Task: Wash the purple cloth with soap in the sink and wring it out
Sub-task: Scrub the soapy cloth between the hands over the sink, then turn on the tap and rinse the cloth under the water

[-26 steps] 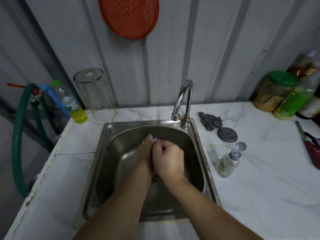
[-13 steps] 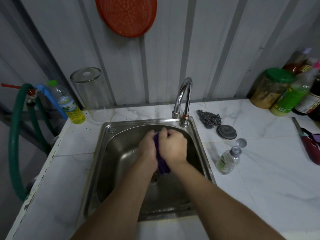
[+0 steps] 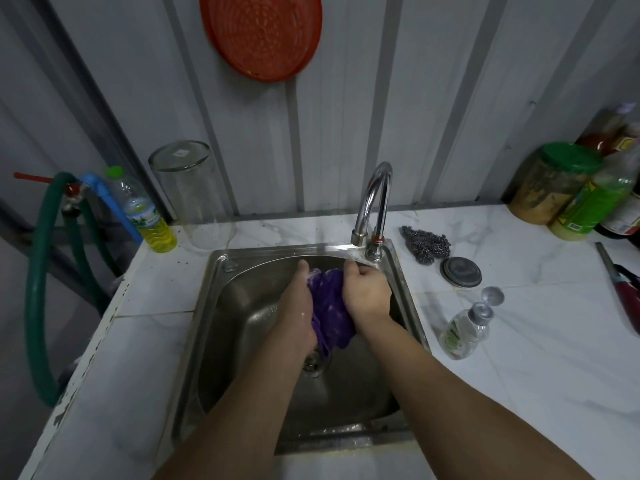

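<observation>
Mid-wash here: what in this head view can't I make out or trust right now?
- Purple cloth: mostly covered by the left hand and right hand; its full extent is unclear.
- Tap: whether water runs, too faint to tell.
- Sink drain: partly behind the cloth.
- Bottles at far right: cut by the frame edge, labels blurred.

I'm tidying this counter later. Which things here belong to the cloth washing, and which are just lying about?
In use:
left hand and right hand, both gripping the purple cloth
stainless steel sink
chrome tap
small clear soap bottle, lid open

Lying about:
steel wool scourer
round grey lid
upturned clear glass jar
yellow liquid bottle
green-lidded jar
</observation>
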